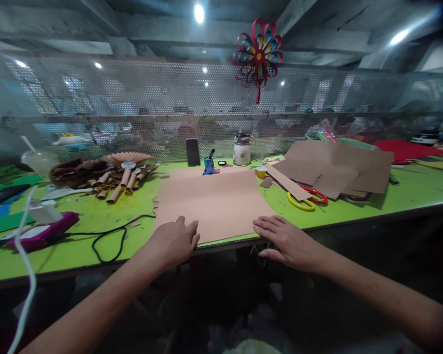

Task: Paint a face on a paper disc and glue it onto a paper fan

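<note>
A sheet of tan paper (214, 201) lies flat on the green table (77, 246), its near edge at the table's front edge. My left hand (175, 241) rests on the sheet's near left corner, fingers stretched out flat. My right hand (286, 241) lies flat at the near right corner, fingers spread and pointing left. Neither hand holds anything.
Brown paper sheets (335, 167) and red and yellow scissors (308, 199) lie to the right. Rolled paper tubes and a fan (121, 177) sit at the left, with a pink glue gun (44, 231) and black cable (110, 238). A jar (241, 150) stands by the mesh screen; a paper pinwheel (258, 54) hangs above.
</note>
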